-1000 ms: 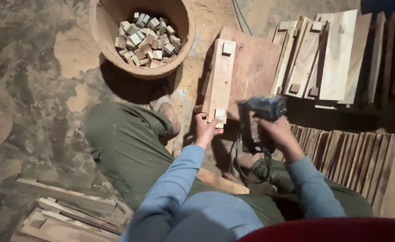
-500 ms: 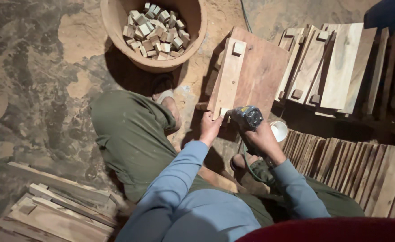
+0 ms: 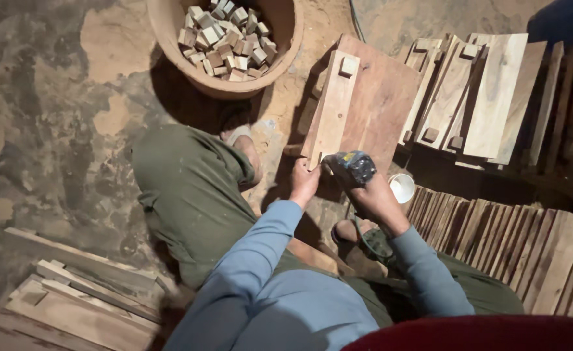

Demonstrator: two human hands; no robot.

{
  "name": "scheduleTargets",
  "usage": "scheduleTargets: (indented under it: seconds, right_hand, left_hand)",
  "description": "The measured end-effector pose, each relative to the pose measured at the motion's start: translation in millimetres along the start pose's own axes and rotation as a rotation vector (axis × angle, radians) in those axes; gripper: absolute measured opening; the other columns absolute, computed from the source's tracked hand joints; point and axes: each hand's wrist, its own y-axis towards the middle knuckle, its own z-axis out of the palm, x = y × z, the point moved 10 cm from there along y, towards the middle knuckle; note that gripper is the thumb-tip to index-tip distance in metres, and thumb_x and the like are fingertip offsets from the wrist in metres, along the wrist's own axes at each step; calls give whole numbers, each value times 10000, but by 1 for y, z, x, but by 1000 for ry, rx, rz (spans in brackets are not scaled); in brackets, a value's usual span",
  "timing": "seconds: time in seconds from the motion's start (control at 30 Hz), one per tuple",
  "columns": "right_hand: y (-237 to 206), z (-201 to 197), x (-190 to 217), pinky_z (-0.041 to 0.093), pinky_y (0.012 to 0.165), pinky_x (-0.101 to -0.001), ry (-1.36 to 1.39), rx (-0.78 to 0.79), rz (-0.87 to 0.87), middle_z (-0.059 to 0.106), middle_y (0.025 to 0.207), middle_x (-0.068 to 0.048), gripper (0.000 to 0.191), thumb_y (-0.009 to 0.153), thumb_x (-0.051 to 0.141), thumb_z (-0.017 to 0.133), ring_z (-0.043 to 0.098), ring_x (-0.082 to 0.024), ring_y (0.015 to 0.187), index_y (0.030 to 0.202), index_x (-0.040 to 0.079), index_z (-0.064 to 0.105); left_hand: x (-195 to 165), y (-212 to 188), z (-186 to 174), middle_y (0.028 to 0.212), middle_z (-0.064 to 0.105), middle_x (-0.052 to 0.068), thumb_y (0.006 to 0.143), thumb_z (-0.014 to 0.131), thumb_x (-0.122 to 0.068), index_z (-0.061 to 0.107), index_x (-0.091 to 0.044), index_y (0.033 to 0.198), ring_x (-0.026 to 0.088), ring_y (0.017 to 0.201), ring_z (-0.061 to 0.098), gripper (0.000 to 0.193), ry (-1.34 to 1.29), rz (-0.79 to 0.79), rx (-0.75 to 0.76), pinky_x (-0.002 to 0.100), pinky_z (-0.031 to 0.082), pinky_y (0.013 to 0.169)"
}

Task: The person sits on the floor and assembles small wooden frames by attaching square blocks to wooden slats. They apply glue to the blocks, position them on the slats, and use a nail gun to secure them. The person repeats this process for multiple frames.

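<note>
My left hand (image 3: pixel 304 183) presses on the near end of a narrow wooden slat (image 3: pixel 331 110) that lies on a wider reddish board (image 3: pixel 382 97). A small wooden block (image 3: pixel 348 65) sits at the slat's far end. My right hand (image 3: pixel 372 195) grips a dark power tool (image 3: pixel 353 168) whose nose points at the slat's near end, right beside my left fingers. A cable runs from the tool down past my right wrist. I sit on the ground in green trousers and a blue long-sleeved shirt.
A round tub (image 3: pixel 225 45) filled with several small wooden blocks stands ahead on the left. Stacks of slats with blocks (image 3: pixel 488 91) lie at the right, a row of upright planks (image 3: pixel 514 247) near my right leg, more boards (image 3: pixel 78 299) at lower left, a small white cup (image 3: pixel 402 187).
My right hand has swung the power tool from upright beside the slat down and left, so its nose now meets the slat's near end. My left hand stays on the slat.
</note>
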Motion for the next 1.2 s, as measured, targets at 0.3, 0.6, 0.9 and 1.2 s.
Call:
scheduleTargets:
  seconds: [0.3,0.6,0.9,1.2]
  right_hand:
    - [-5,7,-41,566,804,-414,-68,-1,14,740,969,-205,352,806,155,702,742,-315,935,1130,19,679]
    - [-7,6,-26,566,782,-406,-21,-29,-34,742,936,-198,309,841,179,673,753,-317,908,1107,24,695]
    - [5,-24,-58,573,832,-417,-150,-142,100,744,1010,-244,333,883,238,699,748,-349,971,1139,26,697]
    - [81,-53,-64,533,843,-552,-256,-416,90,632,1248,-298,791,966,182,667,653,-505,1033,1632,176,241]
  left_hand:
    - [-5,-6,-2,951,760,158,810,811,-280,664,5,1062,253,882,745,408,-25,-30,39,383,575,800]
    - [-3,-3,2,947,765,164,814,811,-280,663,-3,1053,248,884,750,394,26,33,22,380,576,797]
    - [10,-12,13,943,717,181,842,788,-175,578,13,1147,246,709,704,416,-240,-224,148,380,581,522]
    - [12,-13,27,902,714,194,893,741,-122,425,-9,1212,222,584,705,463,-426,-304,303,325,582,467]
